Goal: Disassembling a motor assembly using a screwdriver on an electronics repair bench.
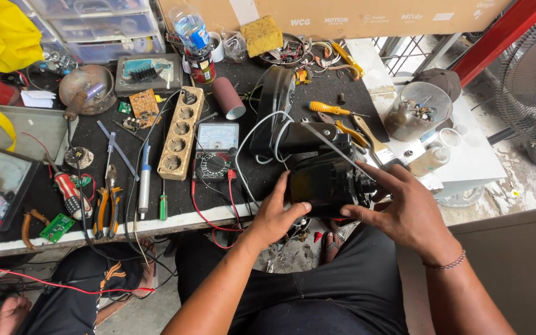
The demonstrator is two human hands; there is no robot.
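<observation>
Worktop, dark mat, fills the left and centre of frame, crowded with tools. Black motor housing sits at its front edge, centre-right, with white cable looped behind. Left hand is cupped against the housing's lower left face, thumb on the bottom edge. Right hand clasps its right end, fingers curled over the shaft side. Analogue multimeter lies just left; wooden socket strip beyond that. Judgement: unit is being steadied for inspection; turning it needs firm grip from both sides.
</observation>
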